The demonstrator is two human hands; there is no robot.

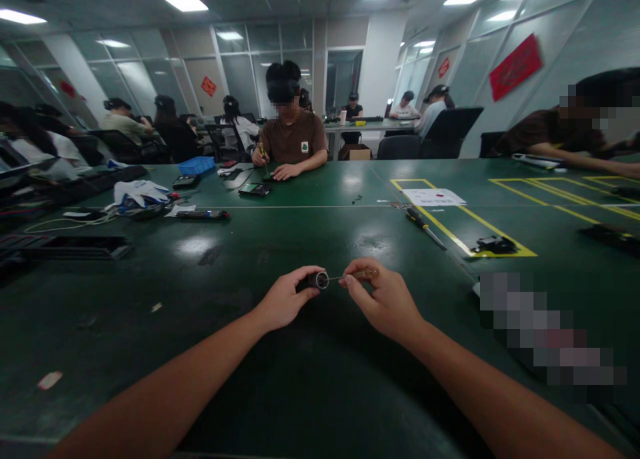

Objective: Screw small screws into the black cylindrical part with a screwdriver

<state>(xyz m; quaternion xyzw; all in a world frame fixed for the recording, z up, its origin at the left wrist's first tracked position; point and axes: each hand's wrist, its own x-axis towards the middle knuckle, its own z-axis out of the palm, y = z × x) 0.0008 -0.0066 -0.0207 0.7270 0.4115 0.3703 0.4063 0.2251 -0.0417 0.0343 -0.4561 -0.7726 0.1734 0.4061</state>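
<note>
Between the thumb and fingers of my left hand (286, 299) is a small dark cylindrical part (320, 280), its round pale-rimmed end turned to the right. My right hand (383, 299) grips a screwdriver (367, 273) by its amber handle. The thin shaft points left, and its tip meets or lies just at the rim of the cylindrical part; exactly where it touches I cannot tell. Both hands are held low over the green table (240, 352), close together. The inside of the part is too small and dark to make out.
A yellow-and-black screwdriver (424, 227) lies right of centre, near a black part (494, 246) within yellow tape lines. Further left are a black pen-like tool (204, 215), white gloves (140, 194) and a blue basket (196, 165). Opposite, a co-worker (293, 139) handles a small device.
</note>
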